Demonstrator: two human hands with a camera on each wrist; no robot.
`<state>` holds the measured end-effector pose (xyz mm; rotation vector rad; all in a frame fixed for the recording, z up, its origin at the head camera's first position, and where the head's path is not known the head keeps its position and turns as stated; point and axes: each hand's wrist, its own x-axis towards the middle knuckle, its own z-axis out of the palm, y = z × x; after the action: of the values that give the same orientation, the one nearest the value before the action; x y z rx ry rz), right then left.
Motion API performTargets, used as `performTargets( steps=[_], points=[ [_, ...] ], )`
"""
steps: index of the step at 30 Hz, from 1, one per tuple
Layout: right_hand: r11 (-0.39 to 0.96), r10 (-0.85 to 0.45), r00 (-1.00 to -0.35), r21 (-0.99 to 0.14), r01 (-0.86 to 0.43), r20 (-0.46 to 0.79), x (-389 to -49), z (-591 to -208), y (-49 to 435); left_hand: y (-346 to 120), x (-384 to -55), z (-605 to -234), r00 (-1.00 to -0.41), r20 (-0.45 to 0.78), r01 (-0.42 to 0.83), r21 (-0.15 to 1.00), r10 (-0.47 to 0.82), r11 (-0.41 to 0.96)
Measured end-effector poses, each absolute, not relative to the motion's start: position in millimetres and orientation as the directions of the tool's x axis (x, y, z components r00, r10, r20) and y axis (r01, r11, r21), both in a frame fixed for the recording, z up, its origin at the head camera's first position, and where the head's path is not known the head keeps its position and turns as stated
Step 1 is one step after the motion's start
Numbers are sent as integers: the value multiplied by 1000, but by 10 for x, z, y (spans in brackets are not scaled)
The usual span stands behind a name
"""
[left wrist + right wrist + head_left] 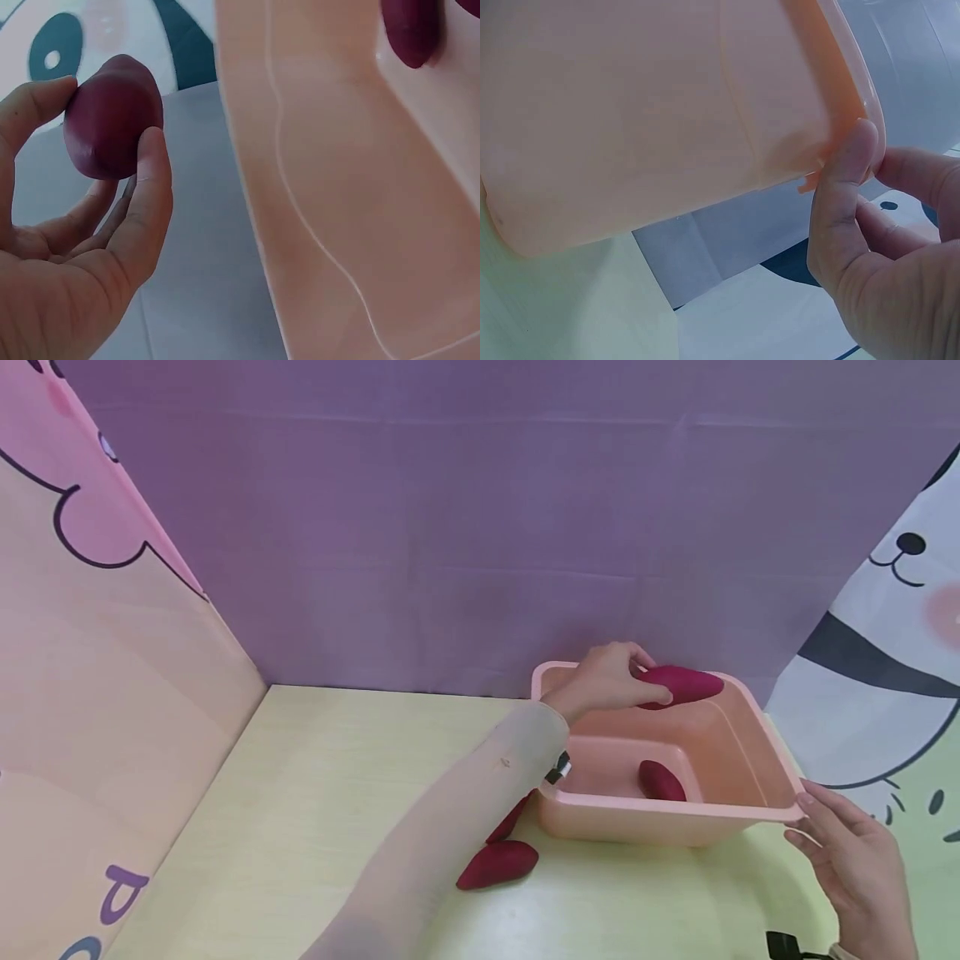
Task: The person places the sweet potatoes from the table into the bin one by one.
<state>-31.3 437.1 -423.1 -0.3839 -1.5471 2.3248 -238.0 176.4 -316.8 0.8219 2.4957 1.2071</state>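
My left hand (603,681) holds a dark red sweet potato (682,685) at the back rim of a pink plastic tub (622,822). In the left wrist view, thumb and fingers pinch this sweet potato (112,124) beside the tub wall (315,150). Inside the tub lies another sweet potato (662,781). My right hand (862,852) grips the tub's front right corner, its thumb on the rim in the right wrist view. On the table, left of the tub, are a sweet potato (498,865) and a second one (510,820) partly hidden by my left forearm.
The pale table (337,760) is bounded by a purple backdrop (450,527) close behind the tub. Printed cartoon panels stand on the left (112,693) and on the right (885,693), the latter near my right hand.
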Motion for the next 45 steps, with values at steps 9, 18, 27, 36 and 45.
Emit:
performTargets(
  steps=[9,18,27,36,45],
  points=[
    [-387,378,-925,-915,-114,-45,-320,-4247,4363,1821,-2304,-3271,-690,-143,439,697,710,567],
    [-385,380,-924,-916,-113,-46,-344,-4230,4350,1859,-2254,-3324,-644,-162,533,606,748,590],
    [-388,388,-920,-915,-111,-53,-349,-4250,4367,1780,-2222,-3246,-657,-171,380,766,734,518],
    [-397,402,-913,-912,-104,-71,-346,-4239,4390,1452,-2252,-3100,-685,2,528,690,728,495],
    [-373,429,-898,-925,-79,-96,-311,-4242,4392,681,-2220,-3146,-735,93,458,799,671,391]
  ],
)
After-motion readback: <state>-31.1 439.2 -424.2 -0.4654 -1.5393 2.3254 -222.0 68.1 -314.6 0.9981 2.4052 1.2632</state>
